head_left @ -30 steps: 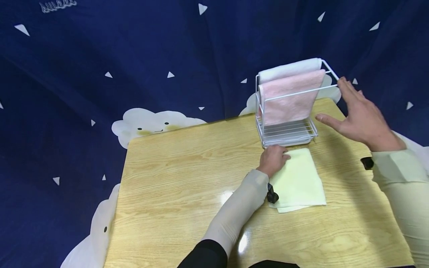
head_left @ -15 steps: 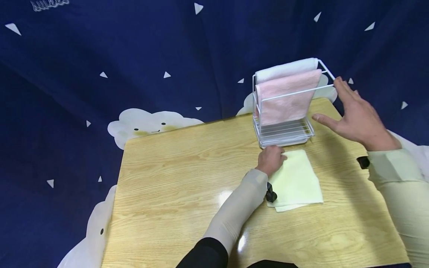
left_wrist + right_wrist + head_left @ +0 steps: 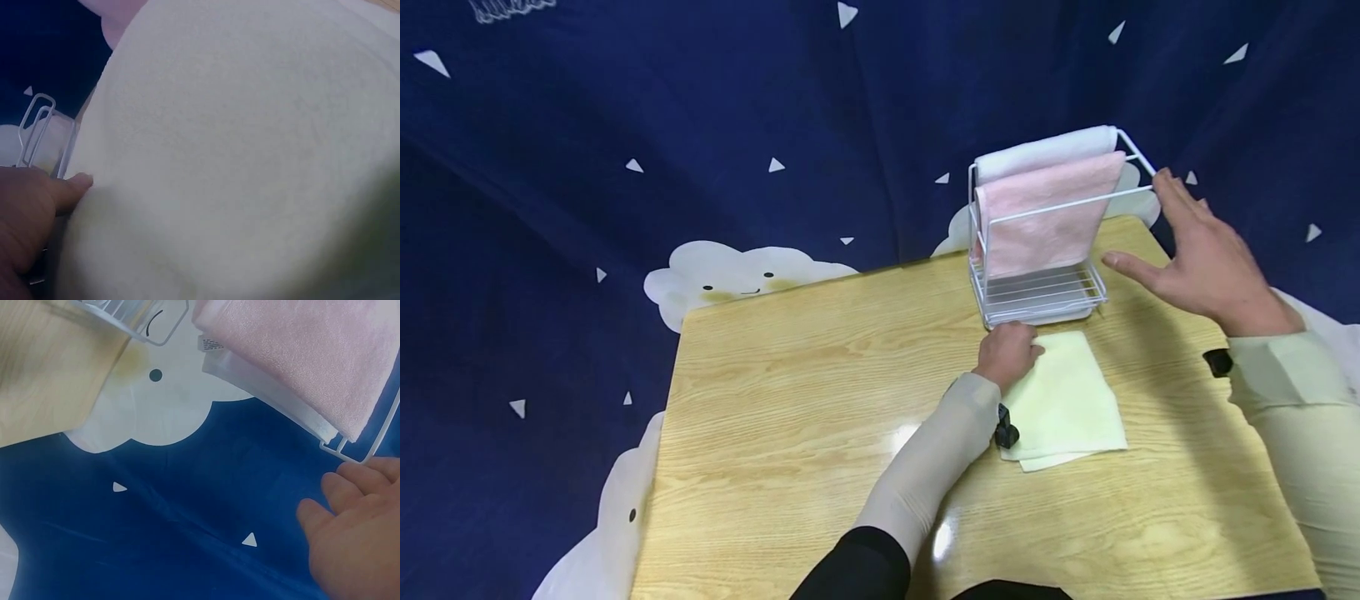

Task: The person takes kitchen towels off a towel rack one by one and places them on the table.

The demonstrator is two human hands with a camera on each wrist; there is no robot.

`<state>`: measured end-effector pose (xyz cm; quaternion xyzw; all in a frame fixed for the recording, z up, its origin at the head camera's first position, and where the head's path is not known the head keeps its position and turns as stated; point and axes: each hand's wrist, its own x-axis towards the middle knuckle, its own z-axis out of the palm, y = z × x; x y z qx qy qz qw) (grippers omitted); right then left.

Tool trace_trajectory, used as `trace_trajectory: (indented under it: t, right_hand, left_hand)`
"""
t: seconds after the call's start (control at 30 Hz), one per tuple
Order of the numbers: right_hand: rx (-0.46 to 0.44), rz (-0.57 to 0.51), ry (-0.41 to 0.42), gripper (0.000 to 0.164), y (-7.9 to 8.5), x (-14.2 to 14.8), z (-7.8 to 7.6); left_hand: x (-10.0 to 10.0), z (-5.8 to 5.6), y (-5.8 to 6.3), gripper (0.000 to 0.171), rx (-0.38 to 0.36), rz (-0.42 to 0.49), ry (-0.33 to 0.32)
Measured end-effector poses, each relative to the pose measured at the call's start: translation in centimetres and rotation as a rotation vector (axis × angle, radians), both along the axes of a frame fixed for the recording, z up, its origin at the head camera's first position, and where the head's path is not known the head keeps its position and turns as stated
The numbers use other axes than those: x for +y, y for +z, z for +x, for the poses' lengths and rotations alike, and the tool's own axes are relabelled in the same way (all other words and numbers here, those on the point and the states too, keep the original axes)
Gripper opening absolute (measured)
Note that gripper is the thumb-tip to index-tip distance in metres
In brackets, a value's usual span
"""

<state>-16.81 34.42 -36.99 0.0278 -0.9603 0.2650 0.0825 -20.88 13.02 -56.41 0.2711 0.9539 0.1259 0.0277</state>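
Note:
A pale yellow towel [image 3: 1063, 404] lies folded on the table in front of a white wire rack [image 3: 1041, 317]. At its far left corner, just before the rack's base, my left hand [image 3: 1006, 354] pinches the towel, fingers curled and mostly hidden. In the left wrist view the towel [image 3: 225, 137] fills most of the picture, a digit at its edge. My right hand [image 3: 1213, 258] is spread, its straight fingertips at the rack's upper right rail; the right wrist view shows this hand [image 3: 359, 531] palm side. A pink towel [image 3: 1048, 217] and a white towel [image 3: 1048, 154] hang over the rack.
The wooden table [image 3: 812, 400] extends to the left of the rack. A dark blue curtain [image 3: 737, 125] with white clouds and triangles hangs behind it. The rack stands close to the table's back right corner, with a shallow tray at its base.
The head view shifts slightly. Both hands, the rack and the towels keep their places.

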Motion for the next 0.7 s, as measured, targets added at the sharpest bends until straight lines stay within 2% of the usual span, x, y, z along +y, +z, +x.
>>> trace_trajectory:
  t: [0.17,0.37,0.57,0.7]
  right_hand:
    - [-0.002,-0.001,0.000,0.107,-0.1,0.1,0.1]
    - [-0.002,-0.001,0.003,0.106,0.0,0.1,0.1]
    - [0.005,0.006,0.010,0.106,0.0,0.2,0.1]
    - [0.009,0.012,0.014,0.106,-0.1,0.3,0.0]
  left_hand:
    - [0.0,0.3,0.6,0.016,0.071,-0.050,-0.046]
    - [-0.5,1.0,2.0,0.012,0.145,-0.077,-0.114]
    - [-1.3,1.5,4.3,0.013,0.241,-0.037,-0.168]
    - [-1.8,1.8,6.0,0.020,0.248,0.022,-0.187]
